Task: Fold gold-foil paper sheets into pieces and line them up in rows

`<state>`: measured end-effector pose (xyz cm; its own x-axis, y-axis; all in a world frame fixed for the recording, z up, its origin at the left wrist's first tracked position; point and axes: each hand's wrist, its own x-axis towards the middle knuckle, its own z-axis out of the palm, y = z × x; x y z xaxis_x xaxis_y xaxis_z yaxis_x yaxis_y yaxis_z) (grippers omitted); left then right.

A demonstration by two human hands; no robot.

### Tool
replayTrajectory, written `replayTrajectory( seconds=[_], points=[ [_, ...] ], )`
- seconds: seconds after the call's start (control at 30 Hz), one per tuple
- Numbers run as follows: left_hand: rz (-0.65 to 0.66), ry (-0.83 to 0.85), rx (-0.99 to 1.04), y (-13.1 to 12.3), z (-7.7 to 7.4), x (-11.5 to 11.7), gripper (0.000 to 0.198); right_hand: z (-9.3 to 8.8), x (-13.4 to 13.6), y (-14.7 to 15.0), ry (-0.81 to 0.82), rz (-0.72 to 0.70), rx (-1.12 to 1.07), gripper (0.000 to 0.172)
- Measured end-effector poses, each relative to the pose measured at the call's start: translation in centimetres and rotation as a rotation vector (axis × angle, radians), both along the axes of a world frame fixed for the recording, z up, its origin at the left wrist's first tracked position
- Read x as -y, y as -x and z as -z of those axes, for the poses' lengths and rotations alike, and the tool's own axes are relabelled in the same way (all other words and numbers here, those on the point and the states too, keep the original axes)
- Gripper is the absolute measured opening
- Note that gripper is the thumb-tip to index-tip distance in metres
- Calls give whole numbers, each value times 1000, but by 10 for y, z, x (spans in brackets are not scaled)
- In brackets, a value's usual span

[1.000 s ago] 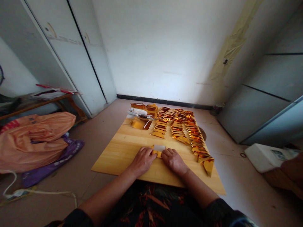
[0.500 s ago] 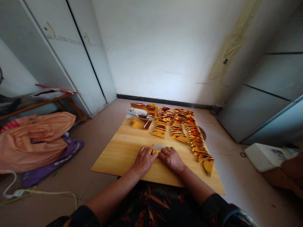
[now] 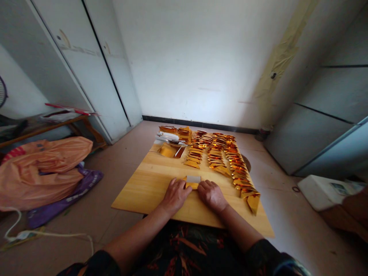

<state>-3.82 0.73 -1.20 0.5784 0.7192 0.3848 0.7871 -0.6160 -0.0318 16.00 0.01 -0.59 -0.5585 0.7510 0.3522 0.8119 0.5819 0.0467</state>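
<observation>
A partly folded sheet of gold foil paper (image 3: 192, 185), its pale underside showing at the far part, lies on the wooden board in front of me. My left hand (image 3: 176, 193) is closed on its left side, with the thumb along the near edge. At the right edge, my right hand (image 3: 212, 194) has its fingers curled against the paper. Beyond my hands, rows of folded gold paper pieces (image 3: 193, 158) stand on the board. A short stack of flat gold sheets (image 3: 168, 150) lies toward the far left.
The wooden board (image 3: 140, 188) carries white packets (image 3: 167, 136) and gold paper bundles (image 3: 184, 134) at its far edge. An orange bag (image 3: 57, 165) and a purple bag (image 3: 77, 193) lie on the floor at left. A white box (image 3: 319, 191) stands at right.
My right hand has slid slightly to the right along the paper, uncovering more of its near gold fold. My left hand stays nearly in place.
</observation>
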Motion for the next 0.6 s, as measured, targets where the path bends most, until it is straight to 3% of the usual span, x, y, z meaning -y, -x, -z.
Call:
replayTrajectory(
  seconds=[0.3, 0.6],
  points=[
    [15, 75, -5, 0, -5, 2, 30, 16, -21, -14, 165, -58, -389, 12],
    [64, 30, 33, 4, -2, 3, 27, -2, -34, -14, 433, -15, -405, 10]
  ],
)
